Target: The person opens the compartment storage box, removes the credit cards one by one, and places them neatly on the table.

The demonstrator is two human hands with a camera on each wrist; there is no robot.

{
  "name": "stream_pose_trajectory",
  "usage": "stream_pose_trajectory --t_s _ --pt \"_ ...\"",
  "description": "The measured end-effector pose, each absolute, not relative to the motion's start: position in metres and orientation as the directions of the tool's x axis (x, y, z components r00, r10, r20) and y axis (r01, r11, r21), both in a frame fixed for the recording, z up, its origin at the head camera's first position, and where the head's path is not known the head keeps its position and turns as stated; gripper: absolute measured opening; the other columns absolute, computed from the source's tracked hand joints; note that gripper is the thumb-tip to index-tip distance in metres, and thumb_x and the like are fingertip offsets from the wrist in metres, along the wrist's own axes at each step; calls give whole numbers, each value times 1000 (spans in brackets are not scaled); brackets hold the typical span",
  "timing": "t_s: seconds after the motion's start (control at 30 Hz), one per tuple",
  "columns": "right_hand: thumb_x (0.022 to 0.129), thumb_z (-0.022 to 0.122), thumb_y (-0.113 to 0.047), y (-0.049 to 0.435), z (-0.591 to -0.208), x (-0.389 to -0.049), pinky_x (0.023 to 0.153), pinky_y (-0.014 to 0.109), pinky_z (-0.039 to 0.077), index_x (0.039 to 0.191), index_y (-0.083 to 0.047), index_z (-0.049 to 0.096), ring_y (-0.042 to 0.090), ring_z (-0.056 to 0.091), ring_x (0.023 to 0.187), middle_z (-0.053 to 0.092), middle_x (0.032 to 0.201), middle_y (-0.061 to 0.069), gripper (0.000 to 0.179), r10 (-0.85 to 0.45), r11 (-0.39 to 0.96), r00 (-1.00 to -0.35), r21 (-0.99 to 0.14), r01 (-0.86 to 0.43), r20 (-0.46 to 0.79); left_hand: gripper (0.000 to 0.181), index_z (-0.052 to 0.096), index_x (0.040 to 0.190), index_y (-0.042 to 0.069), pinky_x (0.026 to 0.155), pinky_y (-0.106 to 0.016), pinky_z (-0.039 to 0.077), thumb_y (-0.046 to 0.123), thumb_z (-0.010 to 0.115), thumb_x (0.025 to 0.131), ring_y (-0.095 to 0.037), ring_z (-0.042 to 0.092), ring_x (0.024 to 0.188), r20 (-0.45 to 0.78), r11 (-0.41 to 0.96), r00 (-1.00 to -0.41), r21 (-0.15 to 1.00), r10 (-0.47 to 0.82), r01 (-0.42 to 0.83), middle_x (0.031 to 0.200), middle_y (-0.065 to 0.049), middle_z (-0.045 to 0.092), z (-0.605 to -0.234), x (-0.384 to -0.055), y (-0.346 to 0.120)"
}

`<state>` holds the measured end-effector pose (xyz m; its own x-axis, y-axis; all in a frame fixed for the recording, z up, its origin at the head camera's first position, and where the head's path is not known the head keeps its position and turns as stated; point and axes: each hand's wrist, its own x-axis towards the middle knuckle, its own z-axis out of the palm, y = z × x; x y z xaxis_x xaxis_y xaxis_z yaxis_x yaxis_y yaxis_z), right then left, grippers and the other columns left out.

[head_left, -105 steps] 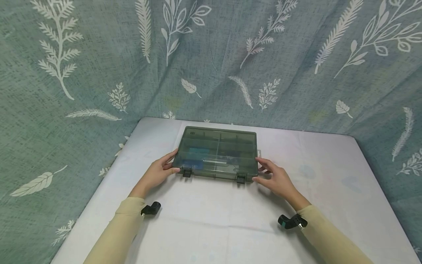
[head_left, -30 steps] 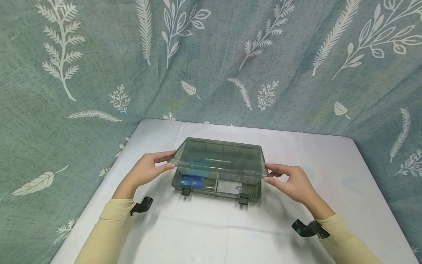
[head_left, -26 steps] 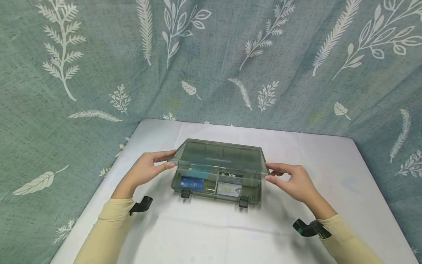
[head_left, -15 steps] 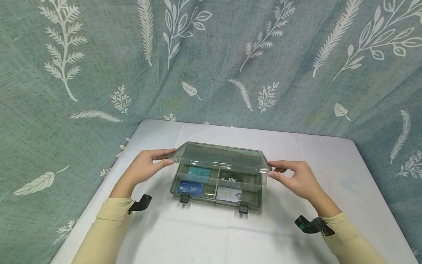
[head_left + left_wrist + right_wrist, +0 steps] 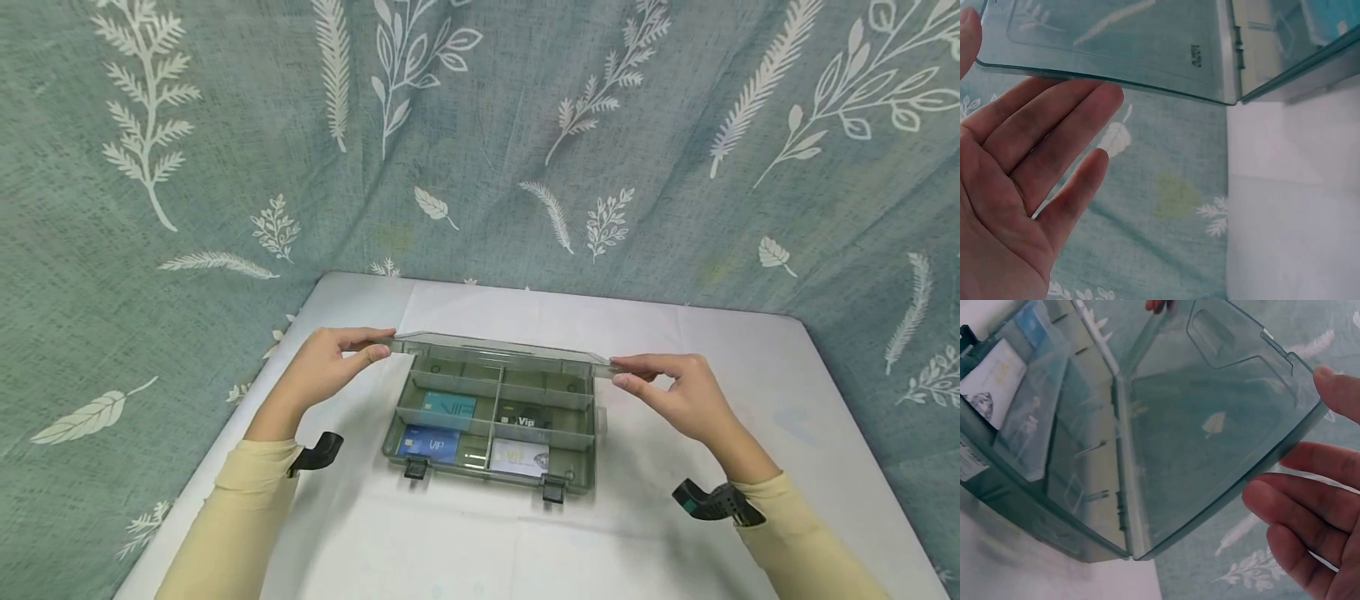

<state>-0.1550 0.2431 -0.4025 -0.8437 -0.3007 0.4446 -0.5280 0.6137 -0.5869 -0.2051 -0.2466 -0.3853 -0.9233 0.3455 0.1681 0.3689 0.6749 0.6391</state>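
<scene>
A see-through dark green compartment box lies on the table with its lid raised, seen nearly edge-on in the head view. My left hand pinches the lid's left front corner between thumb and fingers. At the opposite corner my right hand pinches it the same way; in the right wrist view its thumb is at the lid's edge. Inside the box are a teal card, a blue card, a black card and a white card, in separate compartments.
Two black latches hang at the box's front edge. The white-covered table meets a green leaf-patterned cloth behind and at the sides. Each wrist carries a black camera.
The lid was down over the box 3.5 seconds ago. Both hands have swung it up from the front, uncovering the compartments and cards. The base has shifted nearer to me.
</scene>
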Motion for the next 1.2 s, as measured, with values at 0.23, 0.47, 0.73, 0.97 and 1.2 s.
stream_pose_trajectory --t_s 0.23,0.47,0.73,0.97,1.2 --pt "91 78 -19 242 -396 -159 64 29 54 113 -16 80 6 64 83 78 101 -3 22 -267 615 -865 -616 -493 425 40 71 133 18 93 -60 54 42 60 103 -36 66 116 210 691 -921 612 328 385 117 -10 75 -379 -213 -244" --pt "90 79 -14 240 -395 -166 68 22 52 110 -14 81 6 62 83 77 99 0 20 -193 583 -864 -653 -483 465 42 71 131 10 97 -63 51 40 53 107 -38 66 115 267 694 -915 597 302 403 108 -12 77 -376 -220 -238" --pt "88 77 1 231 -393 -179 77 15 51 109 -7 80 1 62 89 76 103 10 23 -53 484 -835 -718 -501 547 35 77 123 15 74 -44 56 39 65 101 -32 72 92 405 685 -892 592 203 425 118 -11 73 -372 -226 -229" --pt "88 71 14 211 -372 -179 81 12 51 107 11 73 -5 62 94 72 103 27 20 -17 435 -762 -681 -589 648 27 76 123 18 50 -20 39 25 70 98 -6 52 55 552 600 -823 614 137 512 111 -4 76 -369 -233 -218" --pt "90 65 17 205 -369 -190 82 14 51 106 12 71 -6 61 100 70 104 28 17 -30 397 -695 -630 -668 718 25 77 122 18 48 -17 38 15 70 98 2 52 54 645 542 -753 591 128 598 108 -3 77 -370 -245 -211"
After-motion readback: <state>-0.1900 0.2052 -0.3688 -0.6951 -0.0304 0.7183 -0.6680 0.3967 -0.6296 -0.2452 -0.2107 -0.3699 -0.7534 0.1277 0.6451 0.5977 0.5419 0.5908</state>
